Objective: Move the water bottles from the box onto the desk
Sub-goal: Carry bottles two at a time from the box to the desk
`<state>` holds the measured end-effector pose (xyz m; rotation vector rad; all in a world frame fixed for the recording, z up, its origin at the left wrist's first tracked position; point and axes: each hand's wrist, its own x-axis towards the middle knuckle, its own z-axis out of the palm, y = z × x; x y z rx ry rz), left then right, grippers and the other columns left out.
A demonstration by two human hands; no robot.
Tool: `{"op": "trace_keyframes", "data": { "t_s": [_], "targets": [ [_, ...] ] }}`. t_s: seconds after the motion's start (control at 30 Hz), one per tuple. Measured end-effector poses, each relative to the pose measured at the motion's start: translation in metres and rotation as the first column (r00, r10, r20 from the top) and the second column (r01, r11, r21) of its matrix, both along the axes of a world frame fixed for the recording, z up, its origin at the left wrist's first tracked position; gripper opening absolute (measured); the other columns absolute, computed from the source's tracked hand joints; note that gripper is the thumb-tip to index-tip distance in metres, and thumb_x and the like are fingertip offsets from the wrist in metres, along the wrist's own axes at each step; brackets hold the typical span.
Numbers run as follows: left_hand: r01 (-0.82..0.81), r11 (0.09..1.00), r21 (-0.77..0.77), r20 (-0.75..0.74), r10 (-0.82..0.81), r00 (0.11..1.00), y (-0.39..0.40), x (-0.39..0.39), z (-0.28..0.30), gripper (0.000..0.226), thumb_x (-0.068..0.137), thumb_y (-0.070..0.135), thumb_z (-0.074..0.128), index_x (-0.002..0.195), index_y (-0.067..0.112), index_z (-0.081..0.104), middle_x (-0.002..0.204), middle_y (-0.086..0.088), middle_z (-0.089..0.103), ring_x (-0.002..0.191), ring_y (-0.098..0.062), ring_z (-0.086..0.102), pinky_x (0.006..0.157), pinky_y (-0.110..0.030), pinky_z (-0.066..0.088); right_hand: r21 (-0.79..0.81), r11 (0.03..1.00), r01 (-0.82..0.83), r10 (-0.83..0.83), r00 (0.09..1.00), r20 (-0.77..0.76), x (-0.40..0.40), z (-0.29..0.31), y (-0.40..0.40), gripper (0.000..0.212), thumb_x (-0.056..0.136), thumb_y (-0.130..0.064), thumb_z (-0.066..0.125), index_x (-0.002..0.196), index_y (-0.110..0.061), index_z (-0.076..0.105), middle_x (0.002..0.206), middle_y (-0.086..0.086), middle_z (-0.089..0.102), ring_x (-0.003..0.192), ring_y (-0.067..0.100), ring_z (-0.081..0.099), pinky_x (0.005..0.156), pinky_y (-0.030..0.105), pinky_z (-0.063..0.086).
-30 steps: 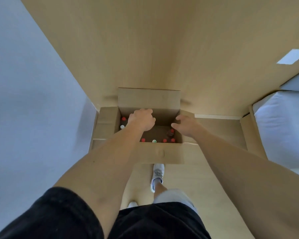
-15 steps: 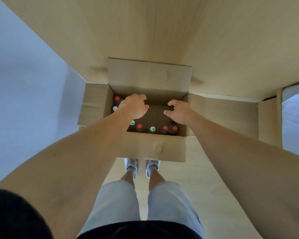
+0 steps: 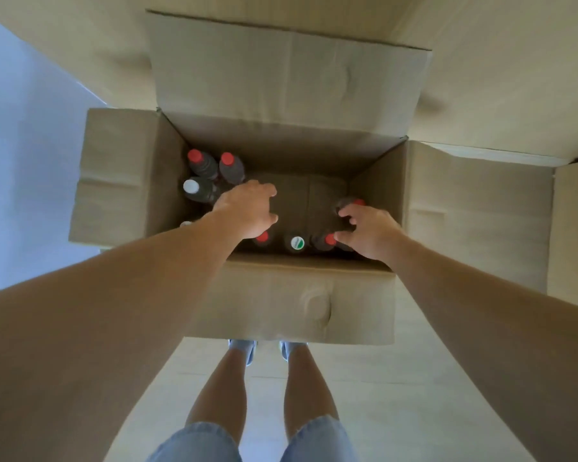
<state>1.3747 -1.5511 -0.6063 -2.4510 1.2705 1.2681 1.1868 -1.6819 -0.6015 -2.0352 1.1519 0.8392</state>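
While both hands reach into the box (image 3: pixel 314 305), left hand (image 3: pixel 247 208) loosely curled and empty, right hand (image 3: pixel 367 231) pinches a red-capped bottle (image 3: pixel 329 240); lifting comes next.

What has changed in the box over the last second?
Both hands have gone deeper into the box. The left hand now hangs with curled fingers over the bottles, and the right hand reaches round a red-capped bottle. No bottle has left the box; the flaps stay open.
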Motion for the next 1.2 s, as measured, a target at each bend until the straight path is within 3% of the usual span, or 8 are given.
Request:
{"op": "trace_keyframes", "data": {
  "t_s": [0.17, 0.3, 0.47, 0.6, 0.8, 1.0, 1.1, 1.2],
  "targets": [
    [0.19, 0.975, 0.113, 0.005, -0.192, 0.981, 0.002, -0.005, -0.072, 0.066, 0.093, 0.041, 0.067, 0.151, 0.028, 0.038, 0.145, -0.006, 0.049, 0.13, -0.03, 0.05, 0.107, -0.047, 0.042, 0.028, 0.999, -0.041, 0.043, 0.996, -0.076, 0.0, -0.072, 0.001, 0.045, 0.095, -0.038, 0.061, 0.138, -0.032, 0.05, 0.129, 0.007, 0.06, 0.112, 0.029, 0.059, 0.095, 0.037, 0.05],
    [0.331, 0.927, 0.173, 0.017, -0.339, 0.941, 0.003, -0.005, -0.123, 0.073, 0.087, 0.044, 0.073, 0.15, 0.029, 0.039, 0.145, -0.004, 0.052, 0.132, -0.028, 0.049, 0.111, -0.046, 0.034, 0.002, 0.996, -0.093, 0.093, 0.99, -0.102, 0.005, -0.118, 0.002, 0.043, 0.097, -0.026, 0.058, 0.139, -0.029, 0.05, 0.131, 0.007, 0.059, 0.116, 0.029, 0.058, 0.099, 0.04, 0.05],
    [0.393, 0.894, 0.215, 0.01, -0.404, 0.915, 0.001, -0.001, -0.161, 0.066, 0.084, 0.039, 0.076, 0.143, 0.028, 0.048, 0.136, -0.003, 0.059, 0.127, -0.026, 0.053, 0.111, -0.045, 0.032, -0.003, 0.978, -0.21, 0.207, 0.964, -0.166, 0.01, -0.154, -0.001, 0.036, 0.098, -0.021, 0.055, 0.134, -0.023, 0.055, 0.133, 0.011, 0.057, 0.12, 0.031, 0.056, 0.099, 0.042, 0.049],
    [0.423, 0.884, 0.2, -0.069, -0.419, 0.906, 0.0, 0.007, -0.175, 0.058, 0.083, 0.041, 0.076, 0.135, 0.029, 0.054, 0.126, -0.002, 0.062, 0.117, -0.025, 0.058, 0.107, -0.044, 0.04, -0.001, 0.964, -0.267, 0.26, 0.94, -0.221, 0.012, -0.171, -0.001, 0.027, 0.099, -0.024, 0.054, 0.125, -0.019, 0.059, 0.128, 0.011, 0.059, 0.115, 0.031, 0.059, 0.095, 0.044, 0.051],
    [0.276, 0.961, 0.005, -0.062, -0.275, 0.959, -0.015, 0.03, -0.184, 0.041, 0.087, 0.034, 0.073, 0.126, 0.03, 0.061, 0.117, -0.001, 0.067, 0.108, -0.023, 0.061, 0.087, -0.038, 0.05, -0.082, 0.961, -0.264, 0.248, 0.954, -0.168, 0.02, -0.177, -0.016, 0.028, 0.098, -0.02, 0.055, 0.126, -0.02, 0.06, 0.124, 0.011, 0.062, 0.11, 0.029, 0.062, 0.089, 0.042, 0.055],
    [0.062, 0.996, -0.069, -0.182, -0.074, 0.981, -0.026, 0.039, -0.21, 0.065, 0.076, 0.025, 0.086, 0.132, 0.022, 0.052, 0.126, -0.004, 0.061, 0.116, -0.025, 0.058, 0.095, -0.036, 0.046, -0.007, 1.0, -0.013, 0.013, 0.999, 0.046, 0.034, -0.203, -0.042, 0.046, 0.085, -0.02, 0.074, 0.129, -0.017, 0.061, 0.13, 0.01, 0.06, 0.121, 0.028, 0.055, 0.104, 0.038, 0.044],
    [-0.033, 0.994, -0.103, -0.241, 0.007, 0.971, -0.03, 0.037, -0.227, 0.074, 0.071, 0.021, 0.089, 0.134, 0.02, 0.05, 0.129, -0.005, 0.06, 0.118, -0.025, 0.056, 0.091, -0.028, 0.04, 0.056, 0.996, 0.066, -0.073, 0.989, 0.131, 0.04, -0.221, -0.038, 0.052, 0.077, -0.014, 0.082, 0.124, -0.015, 0.06, 0.125, 0.009, 0.062, 0.118, 0.028, 0.056, 0.099, 0.033, 0.044],
    [-0.111, 0.988, -0.111, -0.317, 0.07, 0.946, -0.036, 0.032, -0.241, 0.076, 0.069, 0.019, 0.089, 0.133, 0.022, 0.049, 0.127, -0.004, 0.061, 0.117, -0.023, 0.057, 0.094, -0.03, 0.044, 0.151, 0.984, 0.094, -0.117, 0.982, 0.146, 0.044, -0.235, -0.031, 0.065, 0.072, -0.012, 0.085, 0.129, -0.018, 0.054, 0.122, 0.007, 0.062, 0.116, 0.027, 0.058, 0.098, 0.034, 0.047]
  ]
}}
